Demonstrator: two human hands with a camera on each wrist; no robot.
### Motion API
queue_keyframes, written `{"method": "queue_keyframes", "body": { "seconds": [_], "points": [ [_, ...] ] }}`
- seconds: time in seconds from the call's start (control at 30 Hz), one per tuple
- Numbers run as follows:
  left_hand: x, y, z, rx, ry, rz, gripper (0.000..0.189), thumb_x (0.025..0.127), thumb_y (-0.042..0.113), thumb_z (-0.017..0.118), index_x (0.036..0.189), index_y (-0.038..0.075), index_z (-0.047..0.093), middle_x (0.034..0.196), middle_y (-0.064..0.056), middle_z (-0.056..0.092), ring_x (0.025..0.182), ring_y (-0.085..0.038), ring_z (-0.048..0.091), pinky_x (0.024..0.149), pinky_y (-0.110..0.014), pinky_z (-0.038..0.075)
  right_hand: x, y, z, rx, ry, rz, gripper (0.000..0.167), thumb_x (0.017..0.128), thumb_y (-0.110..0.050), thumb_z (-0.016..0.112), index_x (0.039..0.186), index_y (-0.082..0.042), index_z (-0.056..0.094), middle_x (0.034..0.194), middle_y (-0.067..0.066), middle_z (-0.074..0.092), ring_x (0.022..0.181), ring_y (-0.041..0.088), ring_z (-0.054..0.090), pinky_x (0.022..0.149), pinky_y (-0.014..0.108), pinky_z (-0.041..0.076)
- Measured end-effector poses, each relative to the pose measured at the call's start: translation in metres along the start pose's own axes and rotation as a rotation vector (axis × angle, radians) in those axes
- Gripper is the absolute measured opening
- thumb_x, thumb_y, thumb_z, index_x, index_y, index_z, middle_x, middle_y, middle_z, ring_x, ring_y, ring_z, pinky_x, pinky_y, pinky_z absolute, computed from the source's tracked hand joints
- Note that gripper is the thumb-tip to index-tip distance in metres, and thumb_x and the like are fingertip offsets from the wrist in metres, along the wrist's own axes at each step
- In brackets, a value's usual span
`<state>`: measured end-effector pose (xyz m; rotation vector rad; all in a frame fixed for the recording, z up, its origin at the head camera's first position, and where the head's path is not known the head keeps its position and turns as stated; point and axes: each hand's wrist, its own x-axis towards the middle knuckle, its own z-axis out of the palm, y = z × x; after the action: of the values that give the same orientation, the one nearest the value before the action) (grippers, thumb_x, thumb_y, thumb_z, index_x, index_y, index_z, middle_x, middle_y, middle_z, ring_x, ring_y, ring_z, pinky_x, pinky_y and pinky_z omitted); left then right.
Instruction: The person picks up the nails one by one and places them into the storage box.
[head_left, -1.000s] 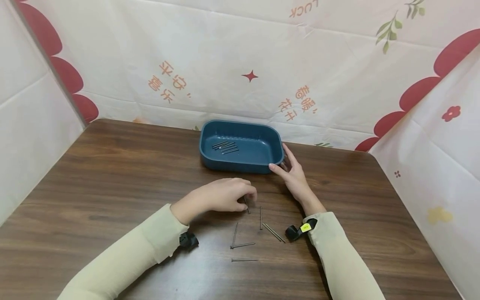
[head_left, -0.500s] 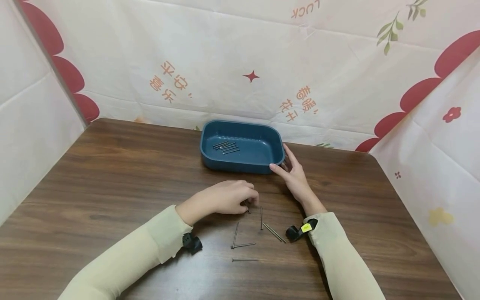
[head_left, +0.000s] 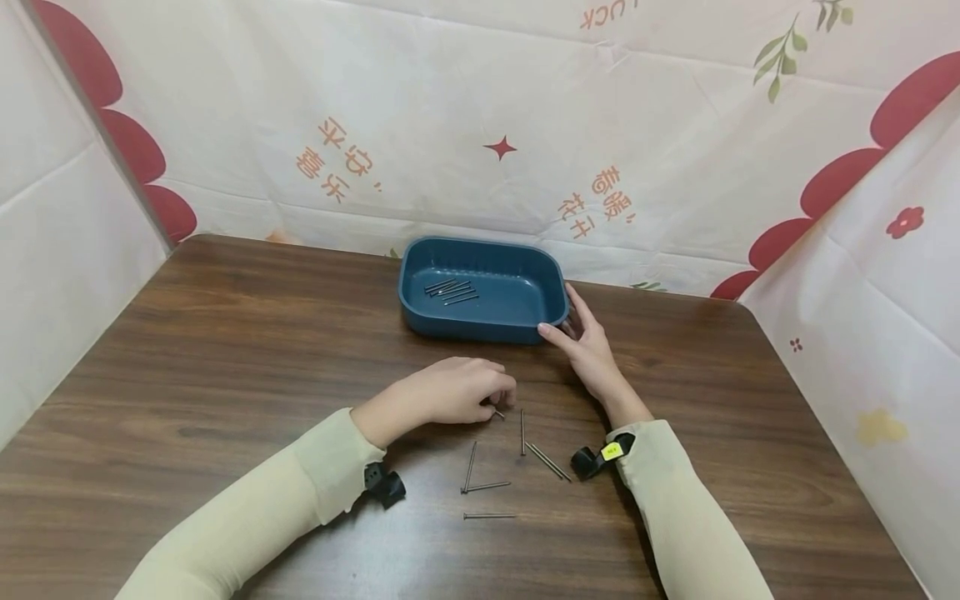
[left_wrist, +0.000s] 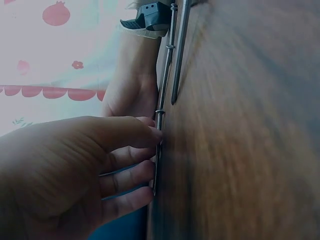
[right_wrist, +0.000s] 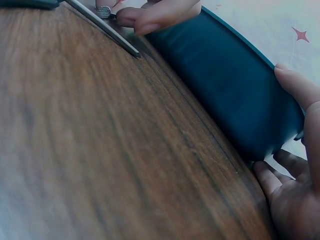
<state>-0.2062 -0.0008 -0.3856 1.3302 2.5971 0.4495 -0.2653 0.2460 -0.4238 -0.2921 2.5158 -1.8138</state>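
My left hand (head_left: 457,392) is low over the table, its thumb and fingertips pinching a steel nail (head_left: 499,414). Most of that nail is hidden by the fingers in the head view; in the left wrist view the nail (left_wrist: 158,122) runs along the fingertips, close to the wood. At the back, my right hand (head_left: 594,354) grips the right front corner of a blue plastic bin (head_left: 480,330), thumb at the rim and fingers round the side. Several nails (head_left: 452,292) lie in the left part of the bin.
Several loose nails lie nearer the front: one upright in view (head_left: 522,433), a close pair (head_left: 549,462), two meeting at an angle (head_left: 470,467), and a crosswise nail (head_left: 489,516). A printed cloth (head_left: 450,125) hangs behind the table (head_left: 262,350).
The nail at my left fingertips has turned and shows less of its length than a second ago. My left hand has shifted slightly right; my right hand stays at the bin.
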Motion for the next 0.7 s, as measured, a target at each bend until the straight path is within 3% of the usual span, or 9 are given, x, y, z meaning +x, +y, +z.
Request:
{"method": "queue_keyframes", "body": {
  "seconds": [0.33,0.7],
  "points": [
    [0.0004,0.0011,-0.0009,0.012,-0.013,-0.005,0.019,0.09,0.006,0.068,0.104,0.019,0.071,0.093,0.004,0.068,0.077,-0.004,0.057,0.07,-0.022,0.047,0.0007,-0.0007,-0.0001,0.005,0.0,-0.001,0.085,0.097,-0.024,0.068,0.163,-0.027,0.015,0.169,0.002,0.023,0.157,0.021,0.023,0.127,0.044,0.021],
    [-0.0007,0.0021,-0.0007,0.038,-0.004,-0.021,0.019,0.089,0.007,0.068,0.101,0.02,0.07,0.093,0.005,0.064,0.079,-0.005,0.056,0.071,-0.022,0.047,0.0007,0.0007,-0.0005,-0.004,-0.005,0.001,0.085,0.097,-0.025,0.067,0.164,-0.026,0.014,0.169,0.002,0.022,0.157,0.022,0.023,0.127,0.044,0.021]
  ]
}}
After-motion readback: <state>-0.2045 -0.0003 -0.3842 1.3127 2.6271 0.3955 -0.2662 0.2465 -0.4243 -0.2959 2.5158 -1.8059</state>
